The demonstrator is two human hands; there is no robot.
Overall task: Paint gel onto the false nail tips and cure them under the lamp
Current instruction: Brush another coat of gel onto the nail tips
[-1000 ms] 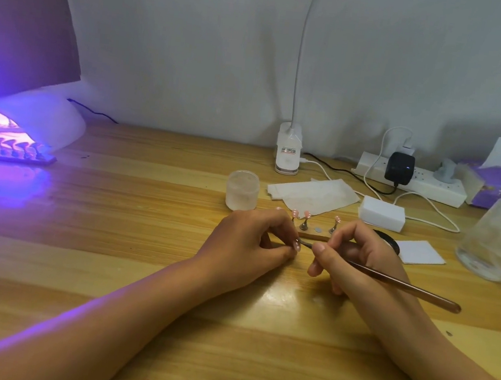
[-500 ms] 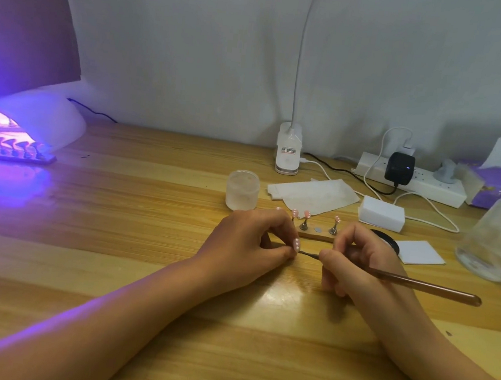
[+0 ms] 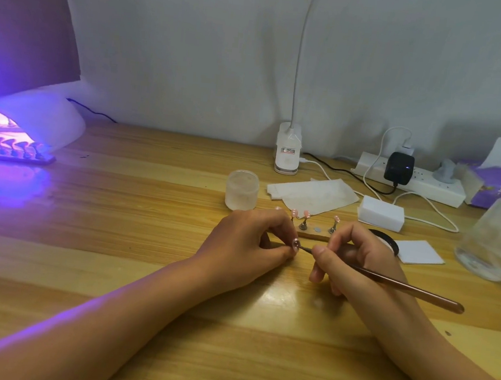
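Right hand [image 3: 356,258] shifted slightly toward left hand [image 3: 246,246] vs 0.5 s ago. Left fingers pinch small pink false nail tip [image 3: 295,244], steadying it; right fingers grip slim copper-brown brush [image 3: 402,288], bristles on tip. Wooden holder strip [image 3: 315,235] w/ more tips sits just behind hands. Lit white curing lamp [image 3: 49,120] stands far left on wooden counter [image 3: 114,237]; path looks unobstructed.

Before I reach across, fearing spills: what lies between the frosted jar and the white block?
White paper sheets lie flat there, shown in the head view.
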